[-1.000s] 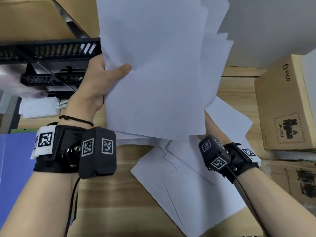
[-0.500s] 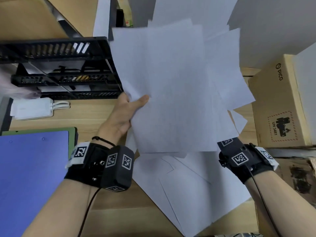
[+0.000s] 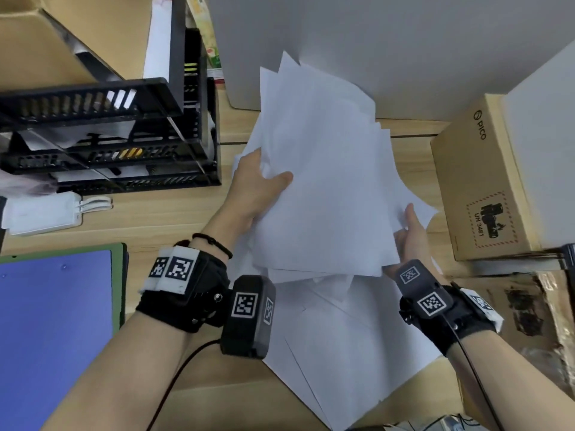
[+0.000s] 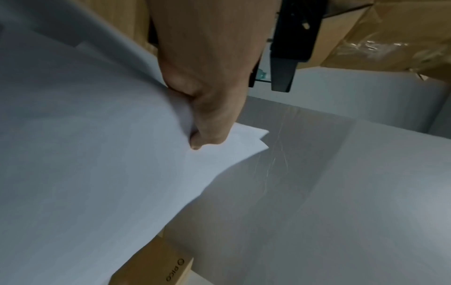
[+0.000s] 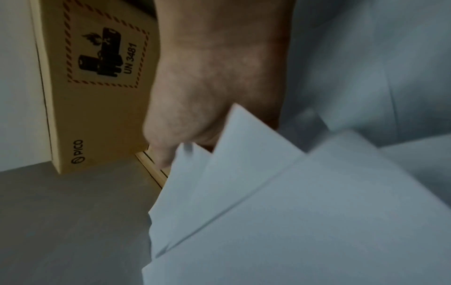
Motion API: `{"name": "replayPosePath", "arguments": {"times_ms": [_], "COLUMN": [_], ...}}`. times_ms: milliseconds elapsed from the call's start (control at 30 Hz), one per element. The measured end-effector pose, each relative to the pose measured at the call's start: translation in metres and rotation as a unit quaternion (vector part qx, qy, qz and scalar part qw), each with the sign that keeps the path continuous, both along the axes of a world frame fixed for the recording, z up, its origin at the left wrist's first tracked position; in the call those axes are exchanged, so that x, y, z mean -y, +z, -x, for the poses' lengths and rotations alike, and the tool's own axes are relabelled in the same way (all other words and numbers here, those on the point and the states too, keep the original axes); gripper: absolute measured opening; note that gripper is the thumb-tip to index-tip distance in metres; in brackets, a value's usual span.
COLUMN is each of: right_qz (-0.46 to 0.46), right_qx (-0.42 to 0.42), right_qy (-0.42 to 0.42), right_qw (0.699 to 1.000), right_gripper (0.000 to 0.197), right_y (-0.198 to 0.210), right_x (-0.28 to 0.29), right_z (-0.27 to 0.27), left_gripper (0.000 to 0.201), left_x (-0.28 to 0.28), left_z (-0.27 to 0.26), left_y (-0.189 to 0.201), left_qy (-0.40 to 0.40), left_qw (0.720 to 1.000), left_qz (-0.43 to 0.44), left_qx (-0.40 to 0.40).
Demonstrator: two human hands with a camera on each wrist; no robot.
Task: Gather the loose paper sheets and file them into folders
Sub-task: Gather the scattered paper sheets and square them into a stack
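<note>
A loose, uneven stack of white paper sheets (image 3: 323, 181) is held up above the wooden desk, tilted away from me. My left hand (image 3: 258, 188) grips its left edge, thumb on top; in the left wrist view the left hand (image 4: 202, 115) pinches the sheets (image 4: 85, 154). My right hand (image 3: 409, 231) holds the stack's right edge, and the right wrist view shows that hand (image 5: 195, 115) partly behind the sheets (image 5: 292, 212). More white sheets (image 3: 342, 353) lie fanned on the desk below. A blue folder (image 3: 53, 331) lies at the lower left over a green one (image 3: 119, 275).
A black stacked letter tray (image 3: 109, 135) stands at the back left, with a white power bank (image 3: 40, 213) in front of it. A brown PICO box (image 3: 479, 188) lies at the right, beside a white box (image 3: 547, 135). A grey panel (image 3: 373, 42) rises behind.
The held stack has come down and away from my face, and both hands have moved lower toward the desk. My view has shifted right, showing more of the tray and blue folder.
</note>
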State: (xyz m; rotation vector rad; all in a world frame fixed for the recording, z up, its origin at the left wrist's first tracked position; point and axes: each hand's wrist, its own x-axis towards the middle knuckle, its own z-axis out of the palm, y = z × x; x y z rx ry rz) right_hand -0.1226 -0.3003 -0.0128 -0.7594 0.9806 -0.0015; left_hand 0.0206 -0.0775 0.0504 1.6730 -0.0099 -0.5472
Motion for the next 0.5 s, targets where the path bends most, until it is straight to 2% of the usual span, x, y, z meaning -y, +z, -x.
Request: {"name": "replayPosePath", "arguments": {"times_ms": [33,100,167,233,300,333,400,467,500], "right_qz": [-0.019,-0.035,-0.017,0.030,0.056,0.054,0.037,-0.003,-0.022], "right_qx": [0.027,0.055,0.051,-0.013,-0.079,-0.084,-0.061,-0.015,0.012], "right_qy": [0.006,-0.012,0.049,0.155,0.187,0.188,0.148,0.093,0.072], "right_qw": [0.999,0.998,0.997,0.987,0.978,0.977,0.986,0.996,0.997], "right_gripper": [0.076,0.075,0.072,0.082,0.090,0.084,0.058,0.032,0.027], "right_y": [-0.004,0.002,0.009,0.005,-0.005,-0.007,-0.002,-0.001,0.003], "right_x": [0.003,0.000,-0.006,-0.007,0.002,0.003,0.001,0.004,0.007], "right_z": [0.001,0.001,-0.003,-0.005,-0.002,0.001,0.006,0.013,0.016], "left_gripper": [0.031,0.030,0.031,0.031,0.032,0.032,0.028,0.023,0.022], "left_x": [-0.001,-0.005,-0.004,0.003,0.016,0.024,0.039,0.048,0.049], "left_z": [-0.003,-0.006,-0.007,-0.004,0.005,0.011,0.024,0.034,0.036], "left_y": [0.003,0.009,0.019,0.032,0.049,0.058,0.074,0.083,0.085], "left_qy": [-0.010,-0.028,-0.047,-0.079,-0.121,-0.143,-0.187,-0.213,-0.212], "left_qw": [1.000,0.999,0.997,0.993,0.987,0.982,0.970,0.963,0.964], "left_qz": [-0.009,-0.027,-0.041,-0.052,-0.056,-0.054,-0.054,-0.028,-0.005], "left_qx": [0.014,0.035,0.047,0.067,0.094,0.109,0.147,0.163,0.162]}}
